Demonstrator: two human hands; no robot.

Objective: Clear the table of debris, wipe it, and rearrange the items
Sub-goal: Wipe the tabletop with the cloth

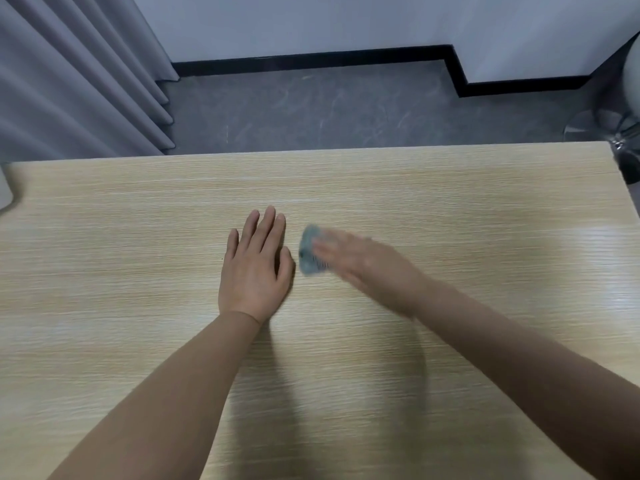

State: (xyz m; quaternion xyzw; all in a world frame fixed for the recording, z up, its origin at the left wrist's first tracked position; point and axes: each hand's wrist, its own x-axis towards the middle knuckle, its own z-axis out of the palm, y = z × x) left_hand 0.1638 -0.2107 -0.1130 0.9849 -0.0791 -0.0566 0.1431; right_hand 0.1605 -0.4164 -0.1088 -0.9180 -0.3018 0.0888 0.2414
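The wiping step looks in hand — the left hand (254, 268) lies flat with straight fingers on the bench (450, 202), and just beside it the blurred right hand (363, 268) presses a blue-grey cloth (310, 252) down — next, likely strokes toward unwiped edges.

- Single head-worn wide-angle view; no second view shares the scene.
- Looks forward and steeply down onto the desk (138, 237) from close above.
- Faces the desk's far edge, with floor (311, 109), wall (311, 22) and curtain (69, 81) beyond.
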